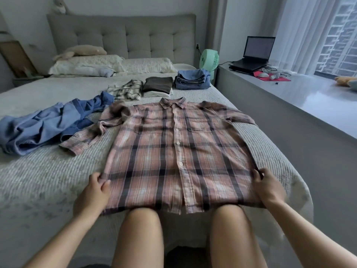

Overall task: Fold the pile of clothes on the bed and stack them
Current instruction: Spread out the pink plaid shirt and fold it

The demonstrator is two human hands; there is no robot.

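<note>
Currently, near to far:
Left hand (96, 191): fingers pinch the pink plaid shirt (173, 151) at its lower left side.
Right hand (267, 187): fingers pinch the lower right side.
Shirt: flat, buttons up, on the bed (48, 180).
Blue garment (48, 126): crumpled, left.
Folded stacks (160, 87): beyond the collar.

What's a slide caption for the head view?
Both hands, left hand and right hand, pinch the plaid shirt hem, spread flat on the bed.
</note>
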